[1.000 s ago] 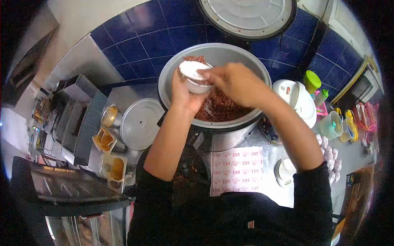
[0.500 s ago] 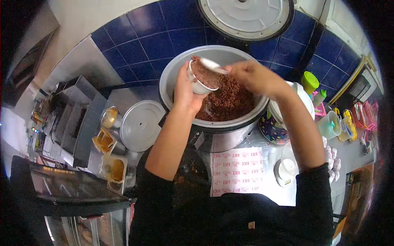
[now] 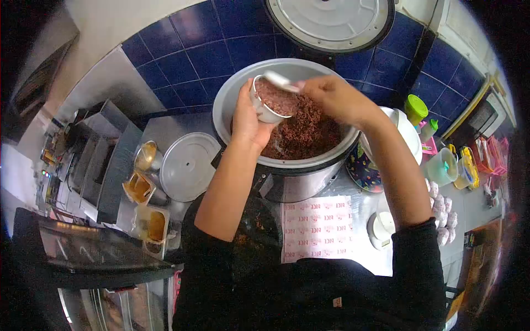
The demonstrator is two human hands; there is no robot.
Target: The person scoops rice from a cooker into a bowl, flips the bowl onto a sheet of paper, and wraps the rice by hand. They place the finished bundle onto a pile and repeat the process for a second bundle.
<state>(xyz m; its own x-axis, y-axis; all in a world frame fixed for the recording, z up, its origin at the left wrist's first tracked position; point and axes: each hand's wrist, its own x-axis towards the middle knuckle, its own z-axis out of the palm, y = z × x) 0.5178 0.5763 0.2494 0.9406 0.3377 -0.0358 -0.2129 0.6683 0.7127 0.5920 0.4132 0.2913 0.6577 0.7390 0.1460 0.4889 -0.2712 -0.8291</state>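
Over the big round cooker (image 3: 232,88), my left hand (image 3: 249,118) holds a small white bowl (image 3: 267,114) tilted to the right. Reddish-brown rice (image 3: 277,99) fills the bowl. My right hand (image 3: 330,96) grips the handle end of a white paddle (image 3: 279,81), whose blurred head is at the bowl's upper rim. Below both hands, dark reddish rice (image 3: 312,132) lies inside the cooker. Part of the cooker's interior is hidden by my left hand and the bowl.
The cooker's raised lid (image 3: 331,22) is behind it. Left are a round grey lid (image 3: 189,165) and containers (image 3: 157,226). Printed paper (image 3: 317,229), a small scale (image 3: 381,229), a white-lidded tub (image 3: 406,135) and wrapped bundles (image 3: 443,218) are at the right.
The paddle has moved slightly left and up across the bowl, with my right hand following. The rice in the bowl looks flatter, and the lump at its upper edge is gone.
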